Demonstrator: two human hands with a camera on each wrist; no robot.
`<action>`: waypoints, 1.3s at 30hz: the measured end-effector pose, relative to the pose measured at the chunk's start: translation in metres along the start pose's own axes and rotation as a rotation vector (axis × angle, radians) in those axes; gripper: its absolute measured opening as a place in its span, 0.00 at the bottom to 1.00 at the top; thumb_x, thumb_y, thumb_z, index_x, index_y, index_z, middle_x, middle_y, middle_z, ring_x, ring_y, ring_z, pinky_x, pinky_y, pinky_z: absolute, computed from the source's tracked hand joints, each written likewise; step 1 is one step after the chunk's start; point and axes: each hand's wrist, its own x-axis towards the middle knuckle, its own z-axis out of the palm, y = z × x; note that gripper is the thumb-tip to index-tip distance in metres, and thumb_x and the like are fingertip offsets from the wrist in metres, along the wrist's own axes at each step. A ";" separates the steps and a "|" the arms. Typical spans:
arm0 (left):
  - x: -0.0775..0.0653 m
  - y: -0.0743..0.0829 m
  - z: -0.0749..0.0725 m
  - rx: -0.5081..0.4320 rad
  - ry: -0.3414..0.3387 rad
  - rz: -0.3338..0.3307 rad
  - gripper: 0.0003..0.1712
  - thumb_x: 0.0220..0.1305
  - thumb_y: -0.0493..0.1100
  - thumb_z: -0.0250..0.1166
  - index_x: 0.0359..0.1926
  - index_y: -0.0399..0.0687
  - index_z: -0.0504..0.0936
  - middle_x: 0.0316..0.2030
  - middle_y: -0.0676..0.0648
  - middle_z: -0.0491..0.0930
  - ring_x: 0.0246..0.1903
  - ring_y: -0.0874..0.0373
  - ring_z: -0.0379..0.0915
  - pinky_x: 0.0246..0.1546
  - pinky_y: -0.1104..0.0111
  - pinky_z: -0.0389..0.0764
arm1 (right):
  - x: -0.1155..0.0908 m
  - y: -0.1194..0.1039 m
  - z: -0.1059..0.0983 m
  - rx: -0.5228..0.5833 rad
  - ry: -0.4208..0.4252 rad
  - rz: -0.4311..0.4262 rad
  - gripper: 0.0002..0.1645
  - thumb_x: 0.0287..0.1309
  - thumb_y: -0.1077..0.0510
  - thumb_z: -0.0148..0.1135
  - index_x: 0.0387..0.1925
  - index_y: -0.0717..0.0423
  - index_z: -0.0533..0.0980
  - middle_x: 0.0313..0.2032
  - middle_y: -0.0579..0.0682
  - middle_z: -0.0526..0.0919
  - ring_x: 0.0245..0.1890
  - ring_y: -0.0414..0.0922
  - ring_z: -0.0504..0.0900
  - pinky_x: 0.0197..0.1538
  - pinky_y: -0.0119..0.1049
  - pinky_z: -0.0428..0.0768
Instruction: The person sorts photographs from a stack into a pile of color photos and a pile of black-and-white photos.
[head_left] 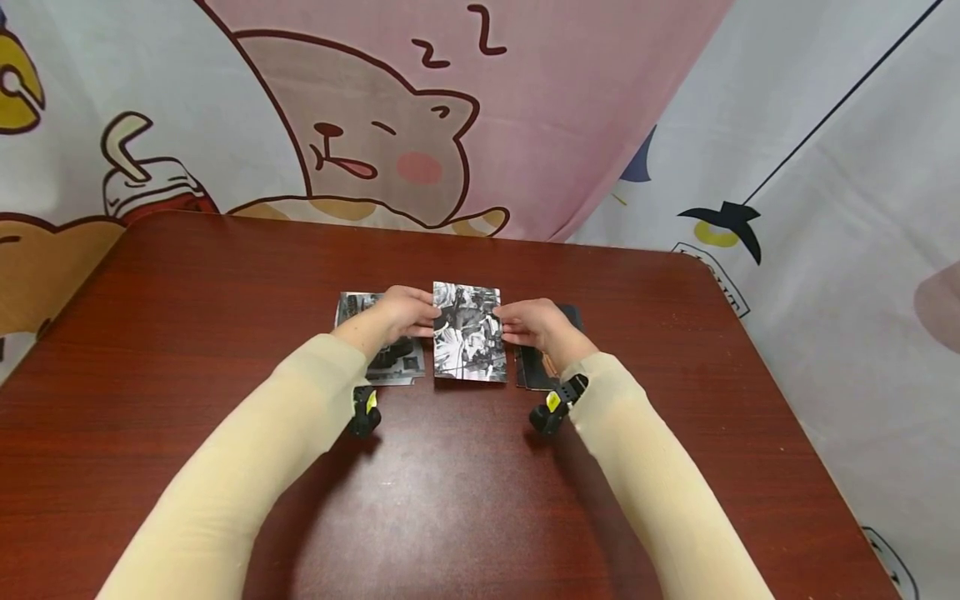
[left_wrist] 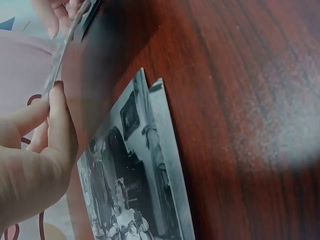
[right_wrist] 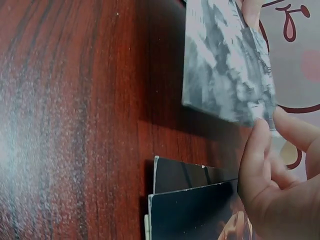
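A black-and-white photo card (head_left: 469, 333) is held up off the table between both hands, its printed side facing the head camera. My left hand (head_left: 406, 312) pinches its left edge between thumb and fingers. On the opposite edge, my right hand (head_left: 542, 325) pinches it the same way; the right wrist view shows thumb and fingertip at the card's corner. Beneath the left hand lies a pile of black-and-white photos (left_wrist: 131, 165), slightly fanned. Under the right hand sits a pile of dark cards (right_wrist: 192, 212), the top one with an orange patch, partly hidden by the hand.
A reddish-brown wooden table (head_left: 465, 500) spreads under everything. Behind it hangs a cartoon-printed cloth (head_left: 570, 100) that reaches down past the table's back and right edges. Each wrist carries a small black camera on a strap.
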 end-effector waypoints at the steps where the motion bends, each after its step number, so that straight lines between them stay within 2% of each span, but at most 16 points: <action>1: -0.013 0.008 0.004 0.017 0.010 0.003 0.28 0.59 0.30 0.62 0.60 0.30 0.66 0.48 0.36 0.75 0.43 0.49 0.77 0.41 0.66 0.86 | 0.000 0.000 0.000 -0.015 0.000 -0.001 0.25 0.56 0.59 0.64 0.56 0.62 0.72 0.26 0.45 0.74 0.20 0.35 0.74 0.25 0.22 0.81; 3: -0.041 0.025 0.015 0.056 0.042 -0.022 0.28 0.62 0.30 0.57 0.63 0.30 0.62 0.50 0.38 0.74 0.43 0.52 0.76 0.41 0.69 0.85 | 0.000 0.000 0.000 -0.041 -0.009 -0.009 0.24 0.56 0.59 0.64 0.55 0.61 0.73 0.22 0.44 0.74 0.18 0.34 0.72 0.24 0.20 0.79; 5: -0.055 0.034 0.019 0.062 0.044 -0.027 0.28 0.64 0.29 0.55 0.64 0.29 0.61 0.48 0.39 0.74 0.40 0.55 0.75 0.39 0.72 0.86 | 0.000 -0.001 -0.001 -0.057 -0.019 -0.018 0.23 0.57 0.59 0.64 0.54 0.61 0.74 0.20 0.43 0.74 0.18 0.34 0.72 0.23 0.20 0.79; 7: -0.063 0.040 0.021 0.052 0.040 -0.040 0.28 0.64 0.29 0.55 0.65 0.29 0.60 0.46 0.41 0.74 0.38 0.56 0.75 0.35 0.74 0.85 | 0.000 -0.001 -0.001 -0.061 -0.027 -0.027 0.23 0.57 0.59 0.63 0.54 0.62 0.74 0.18 0.42 0.74 0.17 0.33 0.72 0.23 0.20 0.78; 13: -0.065 0.045 0.022 0.060 0.042 -0.057 0.27 0.65 0.29 0.54 0.64 0.29 0.62 0.48 0.40 0.72 0.36 0.57 0.72 0.32 0.77 0.84 | -0.001 -0.003 -0.002 -0.074 -0.035 -0.055 0.23 0.58 0.60 0.62 0.54 0.65 0.73 0.21 0.42 0.75 0.20 0.34 0.73 0.25 0.20 0.80; 17: -0.067 0.047 0.022 0.076 0.060 -0.048 0.26 0.65 0.30 0.54 0.64 0.30 0.63 0.48 0.40 0.72 0.34 0.58 0.71 0.31 0.78 0.84 | -0.003 -0.005 -0.001 -0.083 -0.022 -0.054 0.24 0.59 0.60 0.62 0.56 0.63 0.72 0.30 0.45 0.75 0.25 0.36 0.75 0.36 0.24 0.83; 19: -0.069 0.048 0.022 0.083 0.067 -0.043 0.26 0.65 0.30 0.54 0.63 0.31 0.64 0.45 0.42 0.72 0.32 0.60 0.71 0.31 0.78 0.84 | -0.004 -0.007 -0.001 -0.089 -0.024 -0.052 0.24 0.59 0.59 0.62 0.57 0.62 0.72 0.32 0.45 0.74 0.26 0.36 0.75 0.38 0.25 0.83; 21: -0.071 0.049 0.021 0.091 0.073 -0.043 0.26 0.65 0.31 0.54 0.63 0.31 0.64 0.44 0.43 0.72 0.30 0.61 0.71 0.32 0.78 0.84 | -0.005 -0.009 -0.001 -0.098 -0.027 -0.060 0.24 0.59 0.58 0.61 0.57 0.62 0.72 0.32 0.45 0.75 0.25 0.36 0.75 0.37 0.25 0.83; 24: -0.072 0.052 0.019 0.106 0.076 -0.042 0.25 0.65 0.32 0.55 0.63 0.31 0.64 0.43 0.44 0.72 0.29 0.62 0.71 0.34 0.76 0.85 | -0.007 -0.011 0.000 -0.114 -0.026 -0.075 0.23 0.59 0.57 0.62 0.55 0.61 0.74 0.29 0.44 0.75 0.22 0.36 0.75 0.28 0.23 0.81; 28: -0.073 0.056 0.017 0.125 0.085 -0.048 0.25 0.65 0.33 0.55 0.62 0.32 0.65 0.43 0.45 0.72 0.29 0.62 0.72 0.38 0.72 0.85 | -0.008 -0.014 0.003 -0.112 -0.012 -0.084 0.21 0.58 0.56 0.63 0.51 0.62 0.75 0.25 0.44 0.74 0.22 0.36 0.73 0.24 0.22 0.80; 34: -0.076 0.057 0.012 0.158 0.112 -0.052 0.25 0.65 0.34 0.56 0.62 0.32 0.66 0.44 0.45 0.72 0.26 0.64 0.72 0.46 0.67 0.84 | -0.011 -0.016 0.008 -0.095 -0.016 -0.096 0.21 0.58 0.57 0.63 0.51 0.63 0.75 0.22 0.44 0.75 0.21 0.35 0.75 0.24 0.22 0.80; 39: -0.081 0.058 0.006 0.185 0.146 -0.050 0.24 0.65 0.35 0.57 0.61 0.32 0.68 0.47 0.44 0.72 0.28 0.64 0.72 0.44 0.68 0.85 | -0.011 -0.017 0.013 -0.075 -0.034 -0.115 0.21 0.58 0.60 0.62 0.52 0.64 0.75 0.21 0.43 0.76 0.21 0.35 0.76 0.25 0.23 0.81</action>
